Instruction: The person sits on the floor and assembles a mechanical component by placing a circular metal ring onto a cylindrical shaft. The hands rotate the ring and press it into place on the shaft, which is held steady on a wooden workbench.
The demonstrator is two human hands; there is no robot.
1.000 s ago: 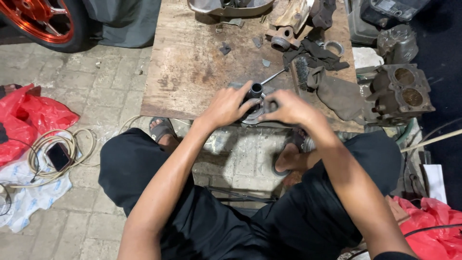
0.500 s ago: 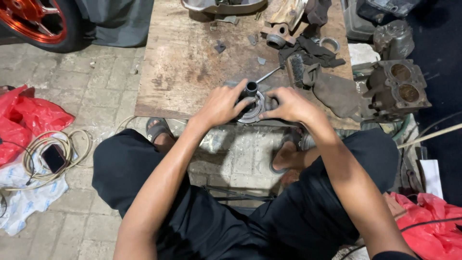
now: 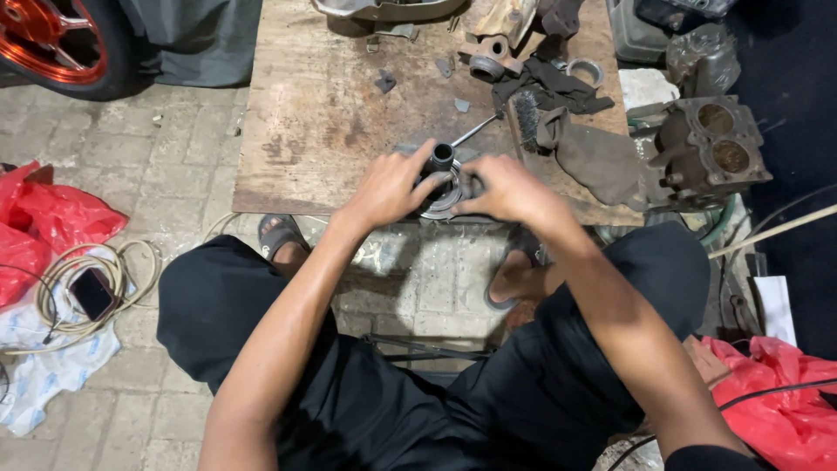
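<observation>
A round grey metal engine part with a short upright black tube in its middle sits near the front edge of a worn wooden board. My left hand grips its left side with the thumb up by the tube. My right hand closes over its right side. Most of the part is hidden under my fingers. A thin metal rod lies just behind it.
A grey engine cylinder block stands at the right, dark rags and small metal parts lie at the board's back. A red wheel is top left. Red plastic bags, a coiled cable and a phone lie on the paving at left.
Both hands stay on the metal part and have shifted only slightly; my right hand's fingers have turned a little around it.
</observation>
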